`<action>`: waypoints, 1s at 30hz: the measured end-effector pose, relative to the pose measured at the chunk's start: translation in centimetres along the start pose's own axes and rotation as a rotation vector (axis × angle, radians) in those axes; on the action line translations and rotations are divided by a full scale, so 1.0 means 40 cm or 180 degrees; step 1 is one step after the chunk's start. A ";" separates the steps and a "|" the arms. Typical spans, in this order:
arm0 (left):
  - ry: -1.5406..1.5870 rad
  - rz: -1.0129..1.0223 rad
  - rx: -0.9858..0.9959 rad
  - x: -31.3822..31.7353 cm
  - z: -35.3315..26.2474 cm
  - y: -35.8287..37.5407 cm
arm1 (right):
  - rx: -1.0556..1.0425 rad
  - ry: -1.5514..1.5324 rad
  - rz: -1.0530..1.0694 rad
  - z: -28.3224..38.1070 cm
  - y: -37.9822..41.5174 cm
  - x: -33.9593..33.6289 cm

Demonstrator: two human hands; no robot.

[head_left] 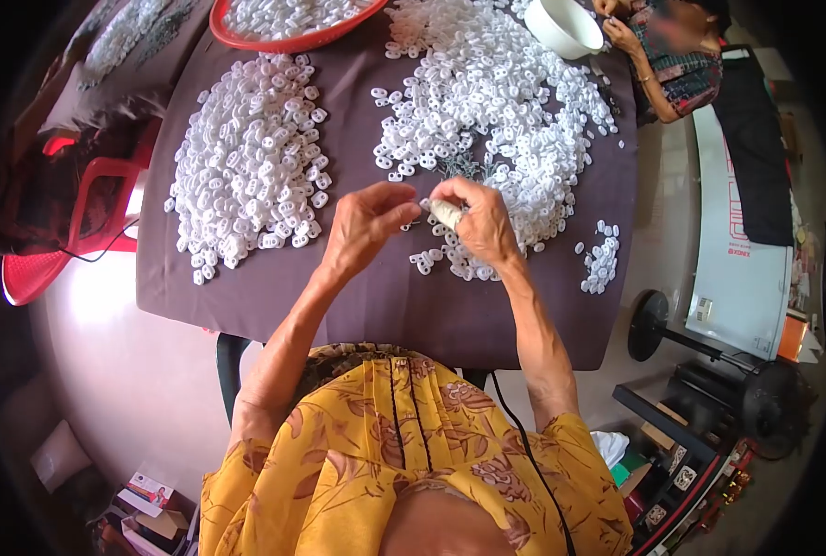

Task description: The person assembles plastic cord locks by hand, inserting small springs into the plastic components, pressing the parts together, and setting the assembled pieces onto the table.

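Note:
My left hand (366, 227) is closed in a pinch above the dark tablecloth; what sits between its fingertips is too small to make out. Close beside it, my right hand (479, 222) pinches a small white plastic piece (425, 205) at its fingertips. A pale wrap (446, 214) covers one of the right hand's digits. Just beyond the hands lies a small heap of thin grey pins (462, 165). Around the pins spreads a large pile of white oval plastic pieces (487, 102), with two holes showing in many of them.
Another pile of white ovals (251, 157) lies at left, below a red basin (306, 37) filled with more. A small cluster (601, 259) sits near the right edge. A white bowl (564, 26) stands by another person (677, 56). A red chair (98, 199) is at left.

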State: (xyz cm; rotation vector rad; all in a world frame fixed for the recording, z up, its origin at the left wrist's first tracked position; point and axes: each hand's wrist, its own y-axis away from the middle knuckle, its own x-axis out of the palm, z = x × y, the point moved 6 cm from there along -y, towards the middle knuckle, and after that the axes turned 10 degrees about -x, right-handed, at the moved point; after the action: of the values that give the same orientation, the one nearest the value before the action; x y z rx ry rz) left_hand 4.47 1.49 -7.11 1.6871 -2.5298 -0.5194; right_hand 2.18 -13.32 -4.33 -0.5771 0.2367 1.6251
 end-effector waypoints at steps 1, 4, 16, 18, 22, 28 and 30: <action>0.0584 0.0325 -0.0221 0.009 -0.009 -0.007 | 0.0021 -0.0070 -0.0025 0.020 -0.010 -0.009; 0.1368 0.0656 -0.0405 0.026 -0.029 -0.025 | 0.0106 -0.0257 -0.0098 0.025 -0.028 -0.015; 0.2701 0.0987 -0.1099 0.015 -0.001 -0.045 | -0.0824 0.0251 -0.0493 0.075 -0.047 -0.028; 0.2729 0.0776 -0.1028 -0.001 0.001 -0.046 | -0.1297 0.1328 0.0081 0.047 -0.019 0.015; 0.2577 0.0650 -0.1043 -0.016 0.015 -0.048 | -0.1595 0.2165 0.0571 0.029 0.032 0.095; 0.2681 0.0789 -0.1022 -0.012 0.017 -0.037 | -0.1526 0.2109 0.0574 0.018 0.021 0.092; 0.2587 0.0643 -0.0960 -0.016 0.013 -0.035 | -0.1487 0.1802 0.0449 0.024 0.008 0.057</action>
State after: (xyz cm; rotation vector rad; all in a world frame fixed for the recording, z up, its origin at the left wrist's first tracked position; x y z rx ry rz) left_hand 5.85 1.73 -7.95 1.1784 -1.8785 -0.1334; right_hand 1.57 -10.95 -4.71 -1.4084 0.3187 1.6278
